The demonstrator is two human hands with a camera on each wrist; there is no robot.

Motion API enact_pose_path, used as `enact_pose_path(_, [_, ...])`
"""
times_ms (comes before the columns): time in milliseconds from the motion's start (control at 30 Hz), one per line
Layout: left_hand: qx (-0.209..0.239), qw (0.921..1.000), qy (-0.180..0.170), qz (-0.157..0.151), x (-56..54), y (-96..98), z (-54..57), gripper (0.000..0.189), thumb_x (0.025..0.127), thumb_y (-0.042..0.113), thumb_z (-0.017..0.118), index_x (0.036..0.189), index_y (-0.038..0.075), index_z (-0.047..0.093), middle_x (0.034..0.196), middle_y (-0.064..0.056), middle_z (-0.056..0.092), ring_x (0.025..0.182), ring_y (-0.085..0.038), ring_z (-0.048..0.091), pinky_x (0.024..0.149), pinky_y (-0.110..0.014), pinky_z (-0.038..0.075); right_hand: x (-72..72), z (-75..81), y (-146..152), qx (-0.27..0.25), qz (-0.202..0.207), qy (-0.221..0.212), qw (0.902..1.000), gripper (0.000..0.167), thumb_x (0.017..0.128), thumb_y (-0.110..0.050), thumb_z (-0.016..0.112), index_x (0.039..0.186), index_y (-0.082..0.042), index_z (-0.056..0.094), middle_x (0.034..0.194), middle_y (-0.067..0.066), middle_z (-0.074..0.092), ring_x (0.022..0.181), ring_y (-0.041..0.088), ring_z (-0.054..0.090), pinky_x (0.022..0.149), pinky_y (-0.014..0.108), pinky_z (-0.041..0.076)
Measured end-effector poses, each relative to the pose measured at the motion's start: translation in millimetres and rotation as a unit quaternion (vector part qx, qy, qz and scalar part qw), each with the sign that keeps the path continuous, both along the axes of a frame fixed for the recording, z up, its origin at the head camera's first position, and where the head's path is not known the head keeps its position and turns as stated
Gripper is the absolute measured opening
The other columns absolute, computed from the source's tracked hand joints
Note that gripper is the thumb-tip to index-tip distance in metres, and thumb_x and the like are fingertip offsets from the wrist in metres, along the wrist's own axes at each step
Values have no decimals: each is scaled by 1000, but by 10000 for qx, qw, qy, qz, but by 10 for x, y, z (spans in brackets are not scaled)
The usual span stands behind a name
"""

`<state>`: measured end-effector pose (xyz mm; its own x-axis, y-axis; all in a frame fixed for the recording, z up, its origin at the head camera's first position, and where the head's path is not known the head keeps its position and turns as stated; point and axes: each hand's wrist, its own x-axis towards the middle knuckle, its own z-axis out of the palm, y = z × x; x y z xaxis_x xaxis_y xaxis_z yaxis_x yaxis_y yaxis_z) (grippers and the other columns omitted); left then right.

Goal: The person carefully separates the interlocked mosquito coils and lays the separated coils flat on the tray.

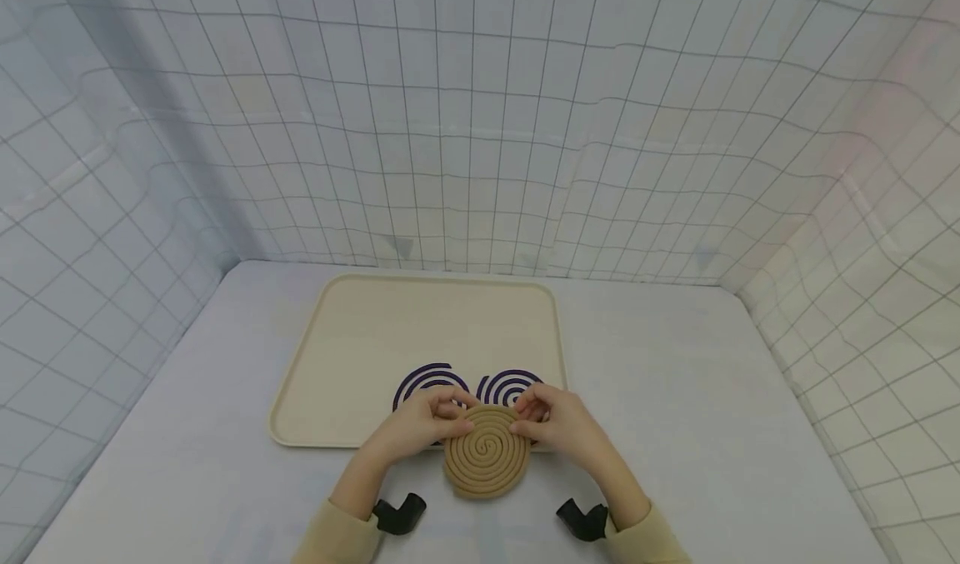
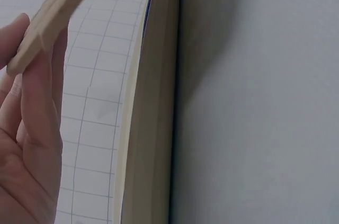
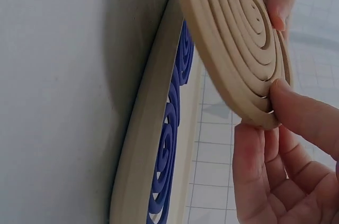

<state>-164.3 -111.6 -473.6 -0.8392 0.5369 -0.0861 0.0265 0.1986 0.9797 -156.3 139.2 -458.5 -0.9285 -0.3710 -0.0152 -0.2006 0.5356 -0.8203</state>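
Observation:
A flat tan mosquito coil (image 1: 487,464), wound in a tight spiral, is held up over the tray's near edge. My left hand (image 1: 414,426) pinches its upper left rim between thumb and fingers. At the upper right rim, my right hand (image 1: 564,422) does the same, thumb (image 3: 304,115) on the face and fingers behind. In the left wrist view the coil (image 2: 53,23) shows nearly edge-on. Two dark blue-purple mosquito coils lie on the tray behind: a left one (image 1: 428,368) and a right one (image 1: 512,373), both partly hidden by the hands and the tan coil.
The cream tray (image 1: 420,318) has a raised rim and rests on a white table (image 1: 660,381). White grid-patterned sheeting (image 1: 495,131) surrounds the table at the back and both sides. Black wrist-worn fittings (image 1: 401,514) sit at both sleeves.

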Motion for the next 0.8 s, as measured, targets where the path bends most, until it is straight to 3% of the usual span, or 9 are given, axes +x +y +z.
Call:
enact_pose_path(167, [-65,9993,364,-8,21,39,-17,29,90,15,72,114,0,66,101,-18,74,84,-6,69,74,-20,55,32,10,-50,-13,-33,238,9997,18,80,-9,80,91,-9,65,80,-2,64,71,4,57,64,20,51])
enact_pose_path(567, [-569,9948,846,9,46,111,-24,26,91,22,70,112,6,70,103,-10,74,91,-9,69,79,-20,54,71,19,-89,64,98,441,9990,16,81,-8,80,89,-12,66,81,-5,62,74,2,56,67,20,51])
enact_pose_path(633, [-559,9964,645,13,43,95,-25,28,94,26,67,114,7,70,106,-9,74,94,-10,68,81,-20,53,69,17,-85,19,32,411,9991,16,80,-9,80,89,-12,67,81,-4,63,73,3,56,67,20,52])
enact_pose_path(800, [15,9989,-463,89,24,2,-49,38,101,31,55,123,2,66,118,-13,70,101,-10,66,84,-23,55,55,-5,-61,-129,-236,152,9995,15,80,-12,81,89,-11,68,80,-3,64,72,7,58,65,20,51])
